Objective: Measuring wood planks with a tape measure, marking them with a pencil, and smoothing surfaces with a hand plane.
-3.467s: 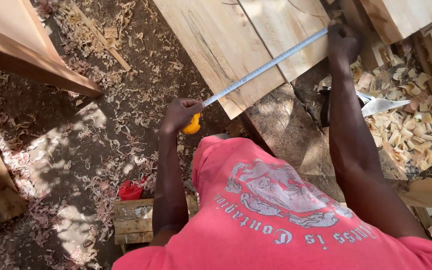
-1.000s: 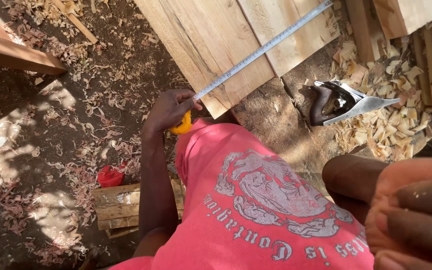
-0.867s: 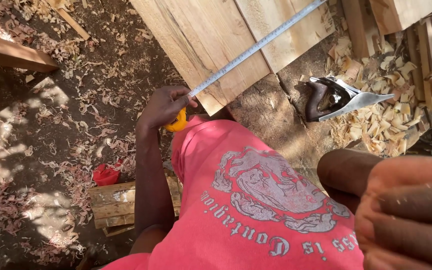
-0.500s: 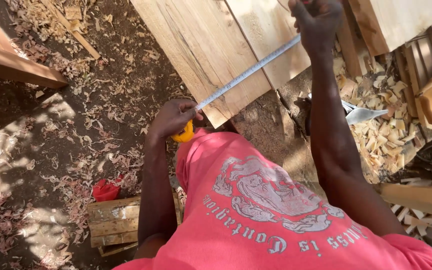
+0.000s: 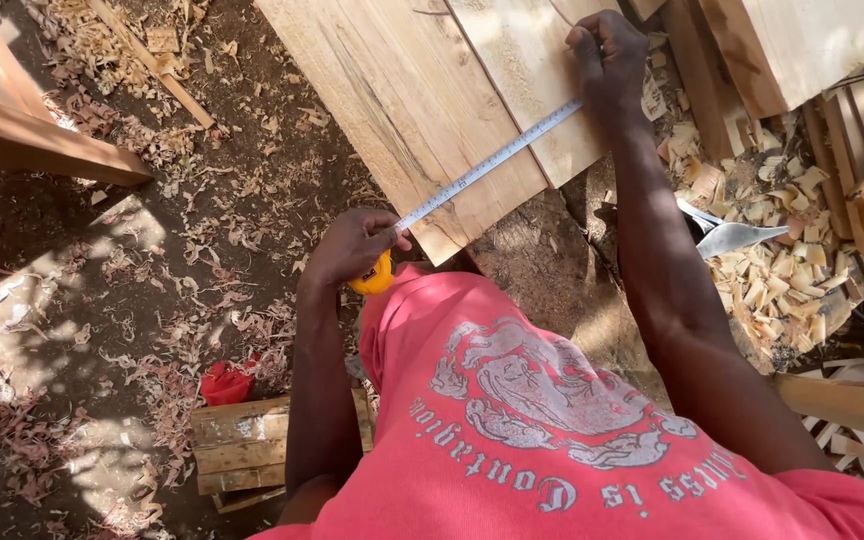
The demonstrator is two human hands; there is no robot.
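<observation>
Left hand [image 5: 352, 245] clenched round yellow tape measure case [image 5: 374, 277], just off the near edge of the wide plank [image 5: 402, 90]. Steel tape blade [image 5: 487, 165] stretched slantwise across the plank and the neighbouring board [image 5: 527, 70]. Right hand [image 5: 607, 50] pinching the blade's far end against that board. Wood shavings [image 5: 772, 270] heaped right.

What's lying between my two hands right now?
Head view: the tape measure blade stretches from left hand to right hand, across the wooden boards.
</observation>
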